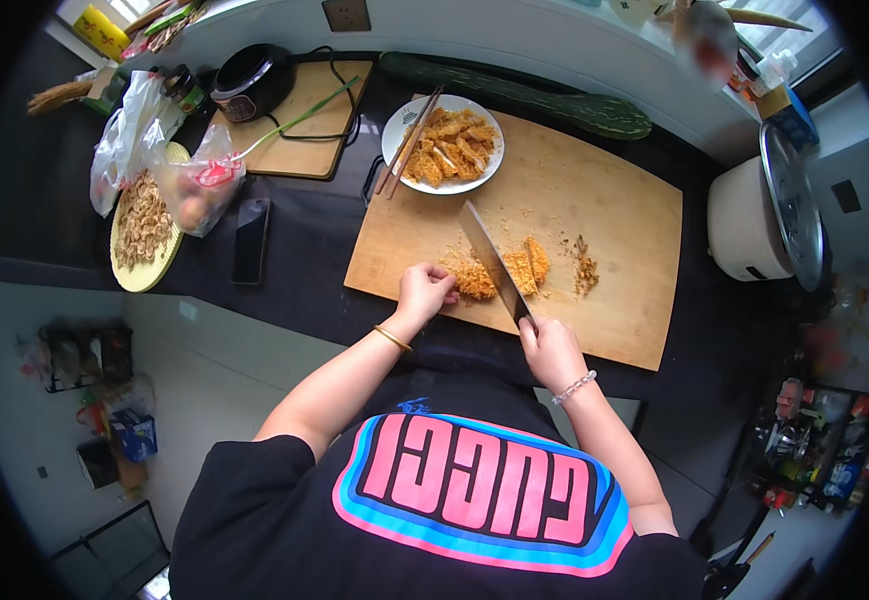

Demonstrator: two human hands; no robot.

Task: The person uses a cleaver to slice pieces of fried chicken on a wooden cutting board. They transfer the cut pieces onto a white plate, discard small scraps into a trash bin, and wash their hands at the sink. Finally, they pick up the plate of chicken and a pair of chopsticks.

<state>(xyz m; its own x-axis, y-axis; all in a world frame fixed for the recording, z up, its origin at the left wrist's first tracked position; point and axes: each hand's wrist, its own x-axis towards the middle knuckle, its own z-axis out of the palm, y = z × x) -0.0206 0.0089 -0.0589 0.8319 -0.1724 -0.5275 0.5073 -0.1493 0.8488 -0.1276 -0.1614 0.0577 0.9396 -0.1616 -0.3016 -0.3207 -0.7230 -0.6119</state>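
A breaded, golden fried cutlet (476, 280) lies partly sliced near the front of a wooden cutting board (629, 225). My right hand (554, 349) grips the handle of a cleaver (493, 259), whose blade stands across the cutlet and hides part of it. Cut strips (536, 259) lie to the right of the blade. At the cutlet's left end, the curled fingers of my left hand (425, 291) hold it. Behind, a white plate (494, 171) of sliced breaded cutlet (451, 150) rests on the board, with wooden chopsticks (413, 142) across its left rim.
Crumbs (586, 270) lie on the board's right. A smartphone (251, 241), a yellow plate of dried shrimp-like pieces (142, 221) and plastic bags (202, 184) are at left. A long green gourd (524, 94) lies behind. At right stands a pale cooker (746, 217) with a metal lid (791, 202).
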